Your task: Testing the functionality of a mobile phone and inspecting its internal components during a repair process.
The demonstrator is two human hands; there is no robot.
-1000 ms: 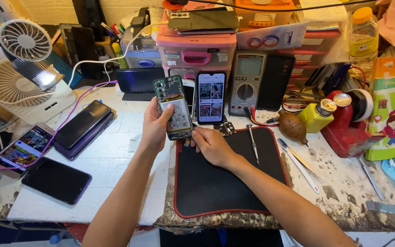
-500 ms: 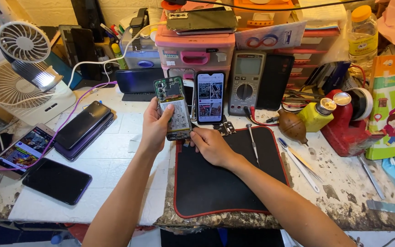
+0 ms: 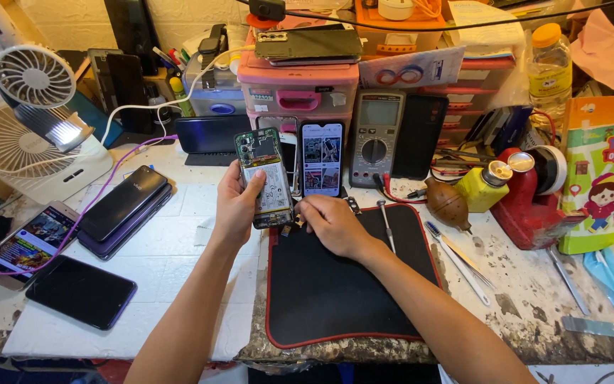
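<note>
Spreading across the whole view is a worn, stained tabletop (image 3: pixel 534 306), crowded at the back with pink plastic drawers (image 3: pixel 300 89) and a white desk fan (image 3: pixel 33 142) at the left. Nearer the front edge lies a black work mat (image 3: pixel 335 291) with a red border. On the right side stands a red tape dispenser (image 3: pixel 534 195), with a yellow bottle (image 3: pixel 483 186) just beside it. A grey multimeter (image 3: pixel 376 135) leans upright behind the mat, next to a lit smartphone (image 3: pixel 322 158) showing pictures. At the left, two dark phones lie stacked (image 3: pixel 124 210), and another dark phone (image 3: pixel 81 291) lies flat near the front edge.

An opened phone (image 3: pixel 264 178), its back cover off so the battery and circuit board show, is held upright above the mat's far left corner. The left hand (image 3: pixel 236 206) grasps it from the side, thumb across the battery. The right hand (image 3: pixel 332 224) rests on the mat with fingers curled, its fingertips at the phone's lower edge; whether they pinch anything cannot be told. A thin screwdriver (image 3: pixel 386 226) lies on the mat just beside that hand.
</note>
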